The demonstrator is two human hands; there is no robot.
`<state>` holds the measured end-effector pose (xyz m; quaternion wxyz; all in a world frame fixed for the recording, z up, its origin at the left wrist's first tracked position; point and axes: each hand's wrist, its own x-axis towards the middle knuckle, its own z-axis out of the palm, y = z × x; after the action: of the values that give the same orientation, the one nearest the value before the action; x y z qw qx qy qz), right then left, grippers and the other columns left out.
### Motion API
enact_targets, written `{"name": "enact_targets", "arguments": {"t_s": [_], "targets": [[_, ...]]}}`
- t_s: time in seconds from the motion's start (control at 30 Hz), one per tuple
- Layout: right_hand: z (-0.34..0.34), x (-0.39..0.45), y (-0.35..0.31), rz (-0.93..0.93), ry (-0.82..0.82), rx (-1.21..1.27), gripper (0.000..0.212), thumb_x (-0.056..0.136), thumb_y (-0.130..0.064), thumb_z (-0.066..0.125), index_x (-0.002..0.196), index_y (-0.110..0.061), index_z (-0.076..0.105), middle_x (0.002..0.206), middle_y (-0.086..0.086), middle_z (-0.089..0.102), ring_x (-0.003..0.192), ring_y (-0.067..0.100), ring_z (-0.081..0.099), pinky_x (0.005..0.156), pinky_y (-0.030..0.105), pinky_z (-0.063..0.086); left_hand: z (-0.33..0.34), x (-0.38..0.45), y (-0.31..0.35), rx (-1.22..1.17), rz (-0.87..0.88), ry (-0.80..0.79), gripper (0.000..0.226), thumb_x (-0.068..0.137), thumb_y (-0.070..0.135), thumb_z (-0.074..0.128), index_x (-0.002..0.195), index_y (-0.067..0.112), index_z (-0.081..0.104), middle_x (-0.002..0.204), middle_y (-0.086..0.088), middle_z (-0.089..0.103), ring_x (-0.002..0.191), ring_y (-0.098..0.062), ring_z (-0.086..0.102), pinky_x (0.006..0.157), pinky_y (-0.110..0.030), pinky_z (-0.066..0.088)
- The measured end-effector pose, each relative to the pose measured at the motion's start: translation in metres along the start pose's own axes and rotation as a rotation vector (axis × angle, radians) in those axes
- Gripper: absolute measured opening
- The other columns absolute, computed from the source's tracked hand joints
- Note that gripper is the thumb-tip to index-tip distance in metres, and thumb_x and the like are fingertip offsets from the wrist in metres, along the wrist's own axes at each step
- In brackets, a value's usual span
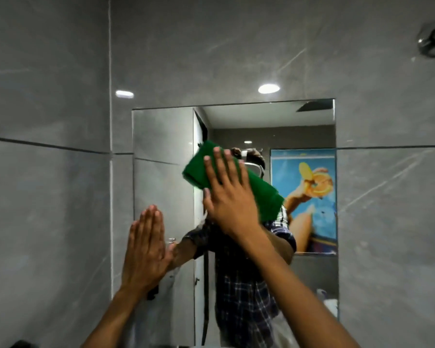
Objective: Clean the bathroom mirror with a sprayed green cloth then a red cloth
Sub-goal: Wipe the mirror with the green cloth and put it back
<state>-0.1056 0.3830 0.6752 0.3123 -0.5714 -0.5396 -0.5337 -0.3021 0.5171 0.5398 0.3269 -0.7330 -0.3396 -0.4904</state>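
- Head view, my feed: I find no brand, label or readable writing on any surface; the poster [309, 197] seen reflected in the mirror shows a blue picture with an orange shape, and any lettering on it is too blurred to read.
- I see the mirror [161, 136] set into a grey tiled wall [48, 172], its frame-less edge running just left of the left hand.
- I see the green cloth [259, 194] lying flat against the glass in the middle of the mirror, tilted so that its upper corner points up-left and its lower end runs down-right.
- I note the right hand [226, 194] spread open on top of the cloth, palm pressing it to the glass, fingers [220, 167] straight and pointing up; the cloth shows above the fingertips and to the right of the palm. It grips nothing; it pins the cloth by flat pressure.
- I note the right forearm rising from the lower right of the picture, up and leftward to the wrist.
- I see the left hand [146, 249] open and empty, fingers together and upright, laid flat against the mirror's lower left part, well apart from the cloth.
- I see the reflected person in a checked shirt behind both hands.
- I cannot find a red cloth in this view.
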Motion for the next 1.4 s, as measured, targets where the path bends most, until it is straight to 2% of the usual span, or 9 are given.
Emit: {"name": "enact_targets", "arguments": {"t_s": [0.17,0.33,0.57,0.73,0.87,1.03,1.17,1.3,1.4], "targets": [[-0.033,-0.080,0.108,0.606,0.138,-0.065,0.074,0.104,-0.044,0.029,0.166,-0.015,0.001,0.175,0.011,-0.003,0.163,0.030,-0.005,0.132,0.055,0.008,0.005,0.000,0.000,0.042,0.005,-0.023,0.079,0.100,0.044,0.030,0.162,-0.002,0.011,0.173,-0.022,0.006,0.161,-0.037,0.010,0.132,-0.052,0.010],[-0.020,-0.073,0.072,0.831,0.244,-0.044,0.070,0.107,-0.043,0.024,0.165,-0.011,0.002,0.174,0.017,0.006,0.161,0.037,0.007,0.131,0.055,0.012,0.001,0.001,0.004,0.008,-0.015,-0.005,0.082,0.099,0.047,0.031,0.162,-0.001,0.009,0.174,-0.020,0.002,0.163,-0.033,0.004,0.133,-0.044,-0.003],[0.022,-0.042,-0.056,0.416,0.113,0.024,0.068,0.105,-0.038,0.035,0.164,-0.010,0.016,0.173,0.014,0.009,0.160,0.036,0.017,0.130,0.050,0.004,-0.005,0.001,0.004,-0.018,-0.013,-0.011,0.078,0.102,0.048,0.022,0.163,0.001,0.008,0.174,-0.018,0.001,0.163,-0.030,0.003,0.133,-0.043,-0.004],[0.006,-0.058,-0.080,0.016,-0.080,0.170,0.060,0.096,-0.027,0.050,0.153,-0.013,0.048,0.160,0.008,0.049,0.141,0.030,0.055,0.107,0.045,0.050,-0.035,-0.001,0.016,-0.234,-0.079,-0.110,0.075,0.103,0.044,0.027,0.164,0.005,0.009,0.174,-0.015,0.002,0.163,-0.027,-0.002,0.132,-0.044,-0.009],[-0.029,-0.105,-0.081,0.197,-0.055,0.611,0.048,0.102,-0.009,0.050,0.150,-0.007,0.049,0.151,0.008,0.058,0.137,0.024,0.056,0.109,0.046,0.049,-0.084,-0.023,0.081,-1.065,-0.492,-0.243,0.040,0.104,0.042,0.032,0.131,0.031,0.059,0.149,-0.013,0.056,0.146,-0.017,0.046,0.126,-0.043,0.034],[-0.079,-0.225,-0.064,0.395,-0.239,0.790,0.052,0.106,-0.020,0.042,0.157,-0.010,0.038,0.165,0.006,0.041,0.156,0.018,0.034,0.126,0.048,0.033,-0.125,-0.081,0.201,-1.987,-1.235,-0.297,0.036,0.100,0.034,0.048,0.117,0.021,0.077,0.135,-0.005,0.072,0.122,-0.010,0.068,0.102,-0.026,0.055],[-0.125,-0.340,-0.012,0.502,-0.655,0.795,0.060,0.107,-0.044,0.023,0.162,-0.019,0.029,0.174,0.002,0.016,0.161,0.016,0.011,0.132,0.044,0.014,-0.151,-0.157,0.280,-2.070,-1.500,-0.589,0.059,0.091,0.050,0.053,0.138,0.018,0.065,0.143,-0.010,0.066,0.136,-0.025,0.059,0.121,-0.044,0.037],[-0.175,-0.456,0.064,1.058,-0.811,1.048,0.047,0.110,-0.030,0.044,0.155,-0.018,0.041,0.164,0.003,0.036,0.150,0.009,0.032,0.118,0.004,0.021,-0.162,-0.237,0.362,-2.022,-1.734,-0.894,0.061,0.096,0.049,0.051,0.142,0.011,0.061,0.146,-0.018,0.062,0.132,-0.032,0.061,0.117,-0.046,0.043],[-0.211,-0.545,0.120,1.447,-1.087,1.268,0.041,0.103,-0.014,0.058,0.144,-0.009,0.054,0.145,0.004,0.063,0.138,0.017,0.057,0.116,0.023,0.044,-0.167,-0.293,0.429,-1.938,-1.953,-1.001,0.059,0.100,0.047,0.050,0.140,0.007,0.062,0.141,-0.021,0.065,0.121,-0.037,0.069,0.102,-0.046,0.058]]}}
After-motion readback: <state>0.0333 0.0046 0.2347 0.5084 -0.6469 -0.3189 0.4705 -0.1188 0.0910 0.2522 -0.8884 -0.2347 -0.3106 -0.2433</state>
